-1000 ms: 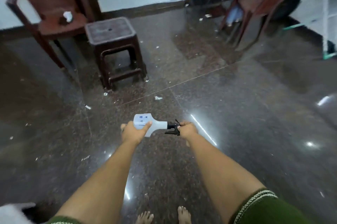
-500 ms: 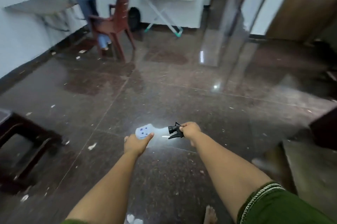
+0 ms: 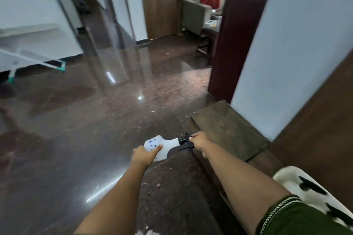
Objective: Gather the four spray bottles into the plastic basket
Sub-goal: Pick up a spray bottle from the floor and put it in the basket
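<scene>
I hold one white spray bottle [image 3: 164, 146] sideways in front of me, above the dark polished floor. My left hand [image 3: 144, 155] grips its body near the blue-dotted label. My right hand [image 3: 199, 142] grips its black trigger head [image 3: 184, 142]. No plastic basket and no other spray bottle shows in this view.
A low dark wooden bench [image 3: 227, 129] stands just right of my hands, against a white wall corner [image 3: 286, 62]. A dark cabinet [image 3: 235, 47] stands behind it. A person in red sits on a beige sofa [image 3: 193, 15] through the doorway. A white folding table [image 3: 32, 43] is at left.
My view has swung to the right across the room, from the stool and chairs to the doorway and bench. Both hands keep the same grip on the bottle.
</scene>
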`<action>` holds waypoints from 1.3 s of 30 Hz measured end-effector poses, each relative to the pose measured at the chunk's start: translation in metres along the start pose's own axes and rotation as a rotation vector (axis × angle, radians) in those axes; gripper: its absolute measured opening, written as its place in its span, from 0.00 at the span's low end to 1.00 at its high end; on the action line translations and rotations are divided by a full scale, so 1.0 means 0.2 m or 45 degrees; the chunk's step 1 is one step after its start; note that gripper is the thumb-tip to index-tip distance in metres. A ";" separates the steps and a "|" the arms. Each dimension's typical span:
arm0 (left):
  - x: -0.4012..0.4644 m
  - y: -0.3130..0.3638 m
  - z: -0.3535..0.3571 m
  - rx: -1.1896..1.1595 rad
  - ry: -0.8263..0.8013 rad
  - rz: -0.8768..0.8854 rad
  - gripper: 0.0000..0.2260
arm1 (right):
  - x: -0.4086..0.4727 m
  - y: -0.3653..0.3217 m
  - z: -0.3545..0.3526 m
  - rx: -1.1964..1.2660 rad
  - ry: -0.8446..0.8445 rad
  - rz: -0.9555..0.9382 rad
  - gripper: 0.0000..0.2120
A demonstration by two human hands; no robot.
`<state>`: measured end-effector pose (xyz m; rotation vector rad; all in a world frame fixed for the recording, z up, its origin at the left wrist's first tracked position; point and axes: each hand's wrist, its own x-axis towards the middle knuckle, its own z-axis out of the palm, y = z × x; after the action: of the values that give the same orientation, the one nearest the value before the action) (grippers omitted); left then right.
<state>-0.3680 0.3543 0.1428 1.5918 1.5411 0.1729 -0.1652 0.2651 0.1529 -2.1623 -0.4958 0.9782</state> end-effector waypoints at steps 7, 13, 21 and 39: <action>-0.24 0.51 0.85 0.170 -0.366 0.194 0.44 | -0.01 0.56 -0.83 0.133 0.283 0.202 0.03; -0.56 0.74 1.50 0.333 -0.693 0.294 0.40 | -0.19 1.01 -1.39 0.300 0.516 0.387 0.08; -0.67 0.73 2.09 0.472 -1.062 0.334 0.44 | -0.41 1.33 -1.70 0.224 0.701 0.495 0.14; -0.55 0.74 2.17 0.704 -0.961 0.527 0.18 | -0.14 1.56 -1.28 -0.182 0.369 0.395 0.08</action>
<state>-0.0057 0.0750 0.0321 2.0618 0.6821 -0.6184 0.0301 -0.0763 0.0577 -2.5098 -0.0946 0.7856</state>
